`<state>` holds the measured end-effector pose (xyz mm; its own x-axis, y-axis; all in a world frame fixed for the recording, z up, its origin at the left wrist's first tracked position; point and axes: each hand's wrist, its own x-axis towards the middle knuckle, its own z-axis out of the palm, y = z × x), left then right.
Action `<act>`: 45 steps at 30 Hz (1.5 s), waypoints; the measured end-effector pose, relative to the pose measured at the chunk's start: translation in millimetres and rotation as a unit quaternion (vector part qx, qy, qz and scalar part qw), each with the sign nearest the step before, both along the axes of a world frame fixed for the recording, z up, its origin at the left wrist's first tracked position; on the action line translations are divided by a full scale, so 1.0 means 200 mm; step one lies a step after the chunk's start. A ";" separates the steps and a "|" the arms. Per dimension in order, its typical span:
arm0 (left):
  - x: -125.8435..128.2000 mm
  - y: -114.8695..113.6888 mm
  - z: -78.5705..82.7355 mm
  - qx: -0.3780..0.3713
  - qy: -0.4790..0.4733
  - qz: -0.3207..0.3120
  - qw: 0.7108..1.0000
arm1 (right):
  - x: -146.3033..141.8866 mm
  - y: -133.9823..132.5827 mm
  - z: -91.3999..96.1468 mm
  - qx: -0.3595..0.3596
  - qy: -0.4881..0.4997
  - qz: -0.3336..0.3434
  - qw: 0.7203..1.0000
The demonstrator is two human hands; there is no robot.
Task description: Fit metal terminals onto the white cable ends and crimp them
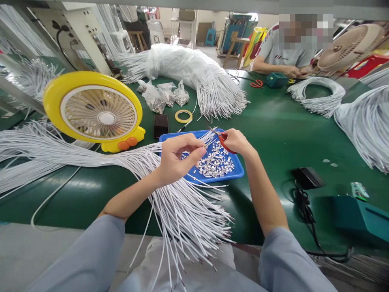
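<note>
My left hand [179, 157] is closed in a pinch over the blue tray [240, 172]. From its fingertips sticks the thin end of a white wire [209, 144]; the rest of it is hidden by the hand. To its right, my right hand [235, 142] grips small red-handled scissors [224, 142], their blades pointing up and left near the left fingertips. Many small shiny metal terminals [215, 164] lie loose in the tray. A big bundle of white wires [182, 202] runs under my left forearm and fans out over the table's front edge, with dark tips.
A yellow fan [138, 101] stands at left, near a phone [161, 126], a tape roll [183, 116] and bags of metal parts [154, 99]. Behind lies a plastic-wrapped wire bundle [179, 65]. A black adapter [308, 178] and teal machine [361, 219] sit right. A co-worker [273, 52] works opposite.
</note>
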<state>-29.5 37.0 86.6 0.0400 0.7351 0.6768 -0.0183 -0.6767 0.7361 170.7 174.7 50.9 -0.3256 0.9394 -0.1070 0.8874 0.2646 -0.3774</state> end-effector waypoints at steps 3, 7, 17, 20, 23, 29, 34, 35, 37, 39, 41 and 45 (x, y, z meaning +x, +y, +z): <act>0.00 -0.02 0.00 0.050 0.019 0.031 0.998 | 0.01 0.01 -0.01 0.005 -0.036 -0.027 0.999; 0.02 -0.04 0.02 0.147 0.085 0.074 0.983 | 0.01 0.02 0.00 0.003 -0.063 -0.046 0.997; 0.06 -0.16 0.02 0.285 0.286 0.057 0.913 | 0.03 0.01 0.00 0.012 -0.049 -0.023 0.998; 0.13 -0.20 -0.05 0.301 0.349 -0.021 0.887 | 0.04 0.01 0.02 0.021 -0.034 -0.035 0.999; 0.23 -0.22 -0.14 0.279 0.428 -0.132 0.849 | 0.05 0.00 0.04 0.038 -0.011 -0.056 0.998; 0.16 0.08 -0.20 0.001 0.585 -0.093 0.806 | 0.07 -0.05 0.12 0.075 0.054 -0.069 0.993; -0.08 0.39 -0.30 -0.196 0.714 0.051 0.670 | 0.08 -0.09 0.17 0.102 0.102 -0.082 0.986; -0.10 0.43 -0.33 -0.210 0.723 0.057 0.656 | 0.08 -0.10 0.18 0.108 0.112 -0.087 0.984; -0.12 0.46 -0.38 -0.230 0.736 0.062 0.634 | 0.09 -0.12 0.19 0.122 0.141 -0.095 0.978; -0.13 0.47 -0.42 -0.242 0.740 0.064 0.625 | 0.09 -0.13 0.20 0.133 0.172 -0.099 0.971; -0.12 0.48 -0.44 -0.247 0.736 0.068 0.627 | 0.09 -0.14 0.21 0.141 0.190 -0.096 0.967; -0.14 0.48 -0.42 -0.244 0.707 0.082 0.658 | 0.09 -0.15 0.21 0.147 0.202 -0.088 0.964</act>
<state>-57.9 133.4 1.6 0.2699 0.9240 -0.2710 0.9629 -0.2611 0.0687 188.3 145.0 92.6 -0.1170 0.9543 0.2751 0.7245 0.2715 -0.6336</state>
